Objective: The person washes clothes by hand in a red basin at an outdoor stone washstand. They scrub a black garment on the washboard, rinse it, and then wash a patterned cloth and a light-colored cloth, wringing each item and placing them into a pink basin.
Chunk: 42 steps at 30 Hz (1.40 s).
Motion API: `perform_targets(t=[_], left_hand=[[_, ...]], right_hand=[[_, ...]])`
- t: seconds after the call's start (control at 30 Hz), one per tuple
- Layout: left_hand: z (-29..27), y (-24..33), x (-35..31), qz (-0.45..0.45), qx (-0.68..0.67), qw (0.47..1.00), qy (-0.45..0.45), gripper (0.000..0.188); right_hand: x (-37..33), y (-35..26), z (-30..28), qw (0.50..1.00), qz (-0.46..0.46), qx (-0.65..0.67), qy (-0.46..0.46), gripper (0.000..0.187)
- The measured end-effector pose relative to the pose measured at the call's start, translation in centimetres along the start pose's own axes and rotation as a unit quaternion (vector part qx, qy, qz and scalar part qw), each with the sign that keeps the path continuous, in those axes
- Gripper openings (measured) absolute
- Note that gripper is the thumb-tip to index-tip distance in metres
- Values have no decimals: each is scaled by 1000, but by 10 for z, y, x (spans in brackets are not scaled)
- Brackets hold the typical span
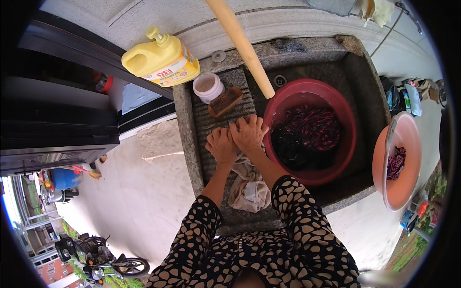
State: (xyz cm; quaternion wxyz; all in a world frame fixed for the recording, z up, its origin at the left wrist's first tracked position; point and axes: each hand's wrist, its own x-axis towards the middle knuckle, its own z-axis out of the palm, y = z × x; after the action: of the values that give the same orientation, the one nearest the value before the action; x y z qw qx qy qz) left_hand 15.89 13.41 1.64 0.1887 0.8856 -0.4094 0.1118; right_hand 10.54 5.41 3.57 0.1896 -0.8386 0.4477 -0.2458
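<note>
Side by side, my left hand (222, 146) and my right hand (248, 135) press down with curled fingers on the ribbed washboard (233, 86) part of a stone sink (185, 149). Both are closed on a wet, pale cloth (250, 191); its upper end is hidden beneath them and the rest trails toward me between my forearms. Just beyond my fingers lies a brown scrubbing brush (225, 102). Against it stands a round white tub (208, 88). Right of my right hand, a red basin (353, 129) holds dark water and dark red-and-black patterned laundry (314, 127).
A yellow pump jug (163, 60) stands at the sink's far left corner. Over the sink slants a pale pole (237, 43), its lower end near the red basin. At right is a pink basin (413, 158) with a bunched cloth (396, 164). A motorcycle (103, 259) stands lower left.
</note>
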Motion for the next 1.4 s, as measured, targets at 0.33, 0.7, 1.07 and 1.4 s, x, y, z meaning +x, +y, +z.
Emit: perform_targets(t=[0.33, 0.7, 1.07, 1.4], left_hand=[[28, -18, -13, 27, -30, 999, -4, 17], [-17, 3, -69, 39, -305, 952, -9, 31], [-35, 14, -58, -24, -264, 961, -74, 32], [2, 17, 4, -79, -61, 994, -53, 33]], right_hand=[[4, 16, 5, 981, -178, -10, -76, 14], [-79, 39, -45, 959, -212, 139, -130, 13], [-81, 24, -51, 985, -38, 167, -29, 21], [-13, 10, -16, 994, 56, -71, -62, 19]])
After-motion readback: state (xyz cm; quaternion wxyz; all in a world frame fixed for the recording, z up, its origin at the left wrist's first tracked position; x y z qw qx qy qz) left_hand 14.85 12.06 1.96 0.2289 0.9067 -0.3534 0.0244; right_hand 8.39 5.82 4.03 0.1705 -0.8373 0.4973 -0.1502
